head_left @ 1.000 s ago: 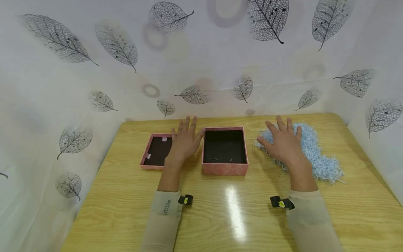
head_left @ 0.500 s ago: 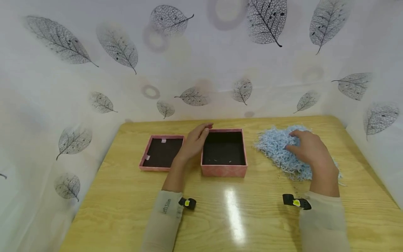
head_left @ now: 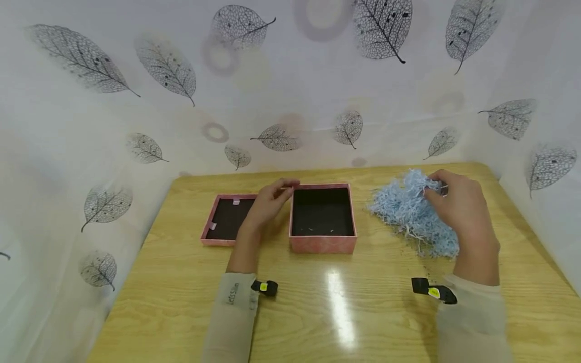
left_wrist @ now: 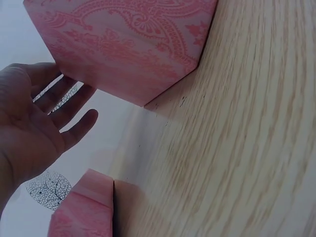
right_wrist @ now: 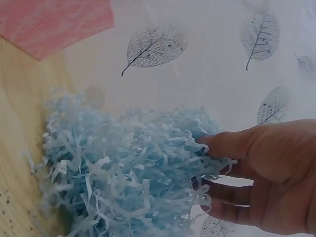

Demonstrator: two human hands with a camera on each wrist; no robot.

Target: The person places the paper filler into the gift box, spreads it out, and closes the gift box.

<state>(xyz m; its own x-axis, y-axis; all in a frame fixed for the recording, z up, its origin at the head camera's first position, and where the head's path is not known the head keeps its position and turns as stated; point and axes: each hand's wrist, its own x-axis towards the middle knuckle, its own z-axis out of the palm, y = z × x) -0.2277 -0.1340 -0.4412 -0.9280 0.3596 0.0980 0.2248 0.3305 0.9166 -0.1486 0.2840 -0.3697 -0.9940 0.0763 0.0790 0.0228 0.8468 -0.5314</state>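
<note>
A pink box (head_left: 323, 245) with a black inside stands mid-table, a few tiny shreds on its floor. At its back left corner the left hand (head_left: 265, 204) touches the rim, and in the left wrist view the fingers of the left hand (left_wrist: 42, 113) lie loosely along the box wall (left_wrist: 123, 49). On the right, the right hand (head_left: 463, 206) pinches the top of a heap of light blue paper shreds (head_left: 413, 217). The right wrist view shows the thumb and fingers of the right hand (right_wrist: 266, 177) around the edge of the shreds (right_wrist: 133, 173).
A shallow pink lid (head_left: 227, 219) with a black inside lies left of the box, partly behind the left hand. The wooden table (head_left: 308, 312) meets a pale leaf-printed cloth (head_left: 290, 101) at the back and sides.
The right hand has moved right and taken hold of shreds, lifting the top of the heap. The left hand has turned from spread fingers over the lid's edge to a looser pose at the box corner.
</note>
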